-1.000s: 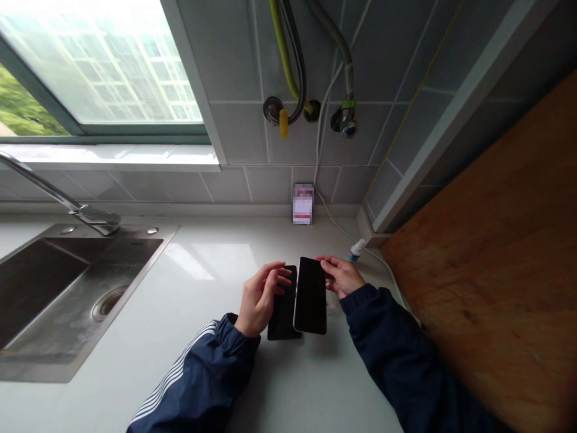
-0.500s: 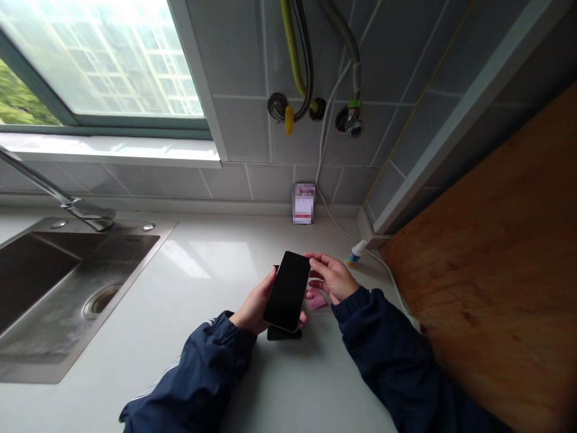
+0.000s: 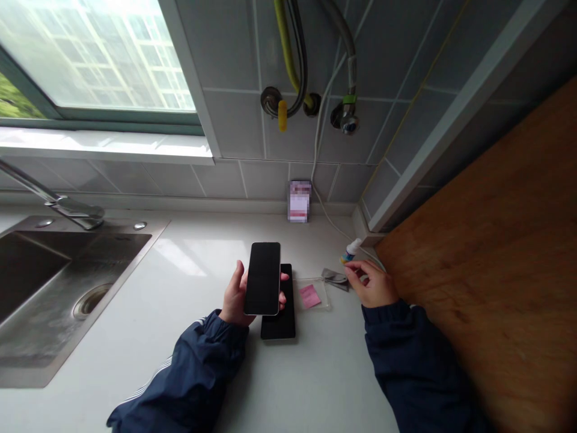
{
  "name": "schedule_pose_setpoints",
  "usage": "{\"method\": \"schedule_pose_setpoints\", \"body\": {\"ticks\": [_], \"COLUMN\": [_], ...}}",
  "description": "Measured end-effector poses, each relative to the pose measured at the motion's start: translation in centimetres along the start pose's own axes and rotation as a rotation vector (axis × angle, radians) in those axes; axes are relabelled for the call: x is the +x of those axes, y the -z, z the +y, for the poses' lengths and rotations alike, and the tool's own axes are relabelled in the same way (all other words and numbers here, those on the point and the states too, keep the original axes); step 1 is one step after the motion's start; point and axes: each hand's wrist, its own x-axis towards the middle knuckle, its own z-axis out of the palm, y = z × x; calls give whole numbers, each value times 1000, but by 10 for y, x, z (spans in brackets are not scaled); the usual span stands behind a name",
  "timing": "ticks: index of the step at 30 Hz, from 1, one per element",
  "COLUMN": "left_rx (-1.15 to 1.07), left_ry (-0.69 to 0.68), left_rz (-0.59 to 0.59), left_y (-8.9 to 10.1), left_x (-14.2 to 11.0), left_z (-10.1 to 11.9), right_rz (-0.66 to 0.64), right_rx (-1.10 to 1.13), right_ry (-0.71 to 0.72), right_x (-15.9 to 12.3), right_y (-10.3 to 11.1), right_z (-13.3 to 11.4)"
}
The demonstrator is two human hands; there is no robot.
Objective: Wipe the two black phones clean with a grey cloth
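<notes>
On the white stone counter (image 3: pixel 198 337), just right of the stainless steel sink (image 3: pixel 118 288), your left hand (image 3: pixel 235 294) has a black smartphone (image 3: pixel 262 279) closed in its grip, cradled from behind with the dark glass face turned up toward you. Directly beneath it, a second black smartphone (image 3: pixel 280 320) lies flat on the counter, partly hidden by the one you hold and by your left hand.

Your right hand (image 3: pixel 372 287) is well apart, loosely curled near a small plastic bottle (image 3: pixel 353 248). It may be pinching something small, but from this view you can't be sure. Between your hands lie a clear plastic sleeve (image 3: pixel 315 297) with a pink label (image 3: pixel 309 296) inside it and a grey foil packet (image 3: pixel 334 279), which touches the sleeve's far corner.

Either phone should feel light but rigid, and the glass is likely to be slippery and fragile. Take each by its long side edges, with your palm behind it, and keep your fingers off the face.
</notes>
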Motion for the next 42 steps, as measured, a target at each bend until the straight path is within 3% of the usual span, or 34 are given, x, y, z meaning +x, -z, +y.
{"method": "schedule_pose_setpoints", "body": {"ticks": [6, 13, 18, 23, 33, 37, 42], "left_rx": [-1, 11, 21, -73, -123, -84, -79], "left_ry": [7, 21, 16, 71, 251, 330, 338], "left_rz": [-1, 13, -17, -69, -142, -176, -110], "left_y": [-2, -1, -4, -16, -33, -38, -37], "left_x": [0, 0, -2, -7, -14, -15, -13], "left_z": [-2, -4, -3, -4, -31, -33, -33], "right_rz": [-150, -162, -66, 65, 178, 191, 82], "right_rx": [-171, -208, -121, 103, 504, 527, 496], "right_ry": [97, 65, 26, -62, -273, -228, -59], "right_x": [0, 1, 3, 2, -9, -26, -52], "right_y": [-7, -3, -9, -16, -44, -54, -63], "right_z": [24, 40, 27, 11, -6, -29, -55]}}
